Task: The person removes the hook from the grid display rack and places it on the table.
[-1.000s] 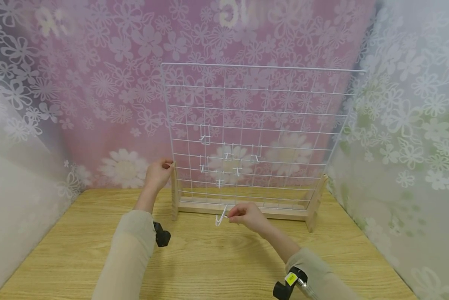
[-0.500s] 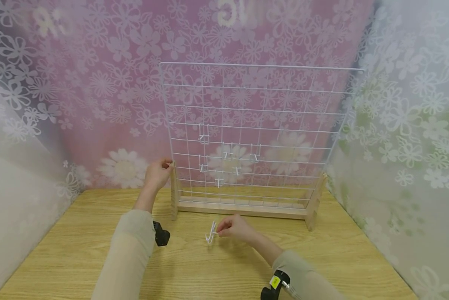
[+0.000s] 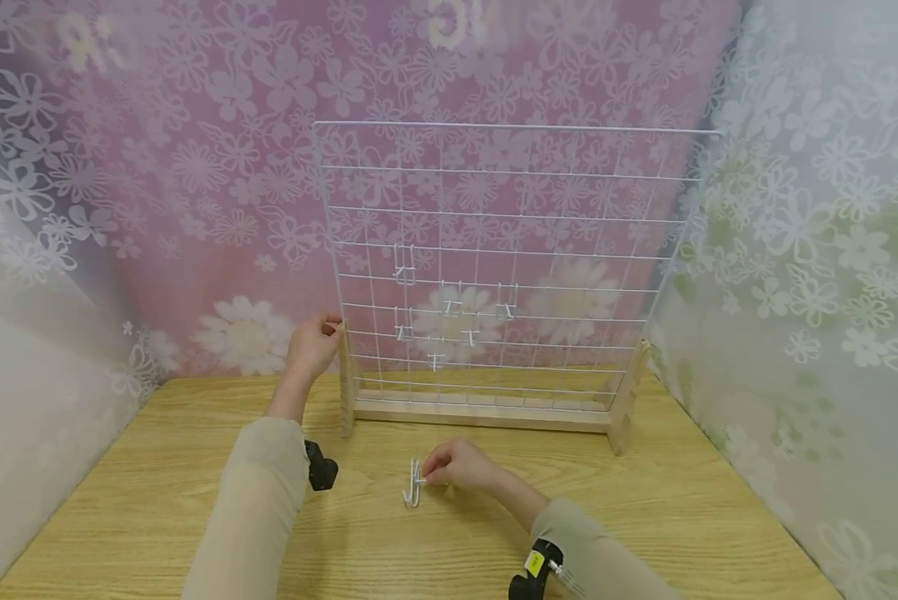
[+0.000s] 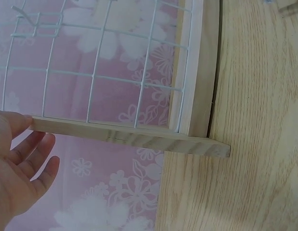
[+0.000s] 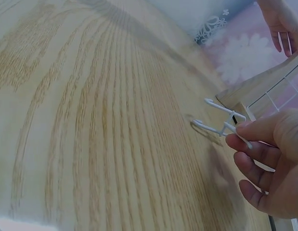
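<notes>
A white wire grid panel (image 3: pixel 516 127) stands upright in a pale wooden stand (image 3: pixel 479 417). My left hand (image 3: pixel 313 346) pinches the top end of the stand's left wooden post (image 4: pixel 110 132) between thumb and forefinger, its other fingers loosely bent. Low over the table before the stand, my right hand (image 3: pixel 459 465) holds a white double-prong wire hook (image 5: pixel 221 127) between thumb and forefinger. In the right wrist view the two prongs point away from the fingertips. Similar white hooks (image 3: pixel 403 273) hang at several places on the left and middle of the panel.
The wood-grain table (image 3: pixel 388 550) extends in front of the stand. A pink flowered backdrop (image 3: pixel 238 192) rises behind, with pale flowered panels (image 3: pixel 816 292) on either side. Each forearm carries a black wrist camera (image 3: pixel 321 467).
My right hand has come down and to the left, away from the panel, carrying the hook closer to the table. The left hand keeps its place on the post.
</notes>
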The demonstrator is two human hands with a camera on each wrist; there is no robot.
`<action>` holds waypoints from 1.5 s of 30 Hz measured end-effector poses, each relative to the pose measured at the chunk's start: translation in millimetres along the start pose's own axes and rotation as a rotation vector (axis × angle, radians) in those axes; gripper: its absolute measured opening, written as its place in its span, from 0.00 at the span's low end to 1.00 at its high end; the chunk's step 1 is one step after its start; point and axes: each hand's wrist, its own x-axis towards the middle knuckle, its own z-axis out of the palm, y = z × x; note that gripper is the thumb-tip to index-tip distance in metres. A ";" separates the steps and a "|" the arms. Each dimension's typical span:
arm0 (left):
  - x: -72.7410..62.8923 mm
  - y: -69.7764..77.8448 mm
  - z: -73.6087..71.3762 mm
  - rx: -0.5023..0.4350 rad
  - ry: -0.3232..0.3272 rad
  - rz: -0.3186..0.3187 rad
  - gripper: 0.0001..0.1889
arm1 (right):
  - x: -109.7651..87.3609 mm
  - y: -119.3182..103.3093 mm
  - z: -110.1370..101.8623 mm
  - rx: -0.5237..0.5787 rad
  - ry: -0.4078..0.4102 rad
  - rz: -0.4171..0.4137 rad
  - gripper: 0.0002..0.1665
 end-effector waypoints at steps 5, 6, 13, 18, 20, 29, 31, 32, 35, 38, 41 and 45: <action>-0.2 -0.5 -0.5 0.003 -0.004 -0.003 0.16 | 2.0 0.7 6.0 0.006 -0.010 0.001 0.03; -0.2 -0.4 -0.7 0.002 -0.005 -0.005 0.16 | 2.7 0.8 7.3 0.010 -0.011 -0.001 0.03; 0.4 1.5 -1.8 0.002 -0.018 -0.007 0.17 | 8.5 1.7 14.4 -0.033 0.000 -0.011 0.02; -0.3 1.3 -1.0 0.013 -0.025 0.000 0.17 | 10.4 1.6 18.2 -0.037 0.009 -0.016 0.02; -1.0 0.9 -1.1 0.014 -0.027 -0.001 0.17 | 10.8 1.2 19.5 -0.037 0.007 -0.016 0.02; -3.0 3.6 -3.7 0.014 -0.012 0.000 0.17 | 15.3 -0.5 22.2 -0.075 -0.001 -0.017 0.02; -3.5 4.1 -4.1 0.015 -0.009 0.002 0.17 | 16.3 -0.8 22.4 -0.092 0.000 -0.014 0.02; -3.6 4.3 -4.1 0.017 -0.009 0.003 0.17 | 16.4 -1.5 22.5 -0.097 0.001 -0.013 0.02; -4.2 4.0 -3.5 0.015 -0.012 0.001 0.17 | 15.7 -3.6 22.8 -0.120 -0.002 -0.021 0.03; -4.4 3.4 -2.9 0.011 -0.016 0.001 0.17 | 14.7 -5.3 23.3 -0.134 -0.011 -0.029 0.03; -3.4 2.5 -2.2 0.005 -0.013 -0.001 0.17 | 14.6 -5.2 24.1 -0.146 -0.017 -0.031 0.03; -1.8 1.4 -1.2 0.000 -0.010 -0.005 0.17 | 15.6 -3.9 24.9 -0.144 -0.014 -0.027 0.03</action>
